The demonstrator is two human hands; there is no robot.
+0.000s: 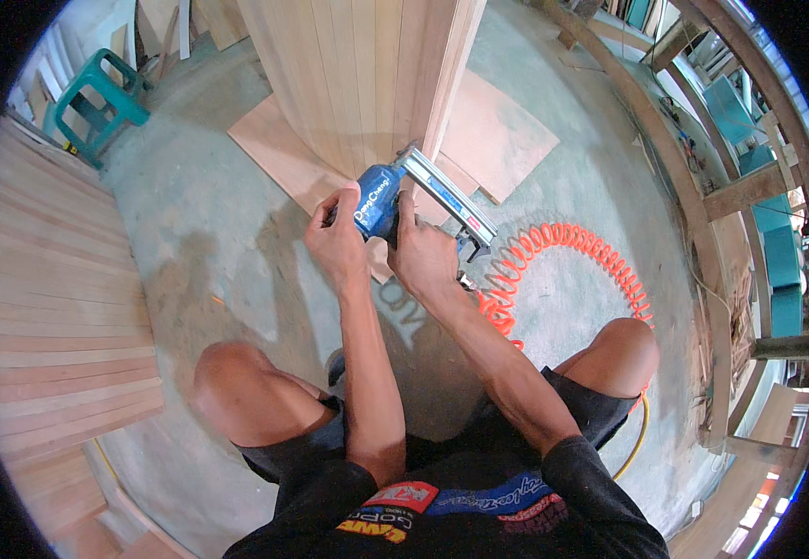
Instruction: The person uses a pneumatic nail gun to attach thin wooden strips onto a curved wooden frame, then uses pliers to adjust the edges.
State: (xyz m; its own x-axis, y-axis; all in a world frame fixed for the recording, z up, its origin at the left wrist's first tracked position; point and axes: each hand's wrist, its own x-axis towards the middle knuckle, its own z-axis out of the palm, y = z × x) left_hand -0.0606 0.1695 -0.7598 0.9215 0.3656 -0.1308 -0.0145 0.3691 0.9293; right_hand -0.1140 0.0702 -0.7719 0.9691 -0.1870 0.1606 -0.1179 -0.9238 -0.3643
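- Fingers of our left hand [337, 238] wrap the blue body of the nail gun [395, 200]; our right hand [423, 256] grips its handle.
- We see the nail gun at frame centre, its nose against the upright wooden panel [358, 74].
- Coiled orange air hose [563, 256] lies on the concrete floor [199, 224], right of centre.
- Green stool [97, 102] stands upper left.
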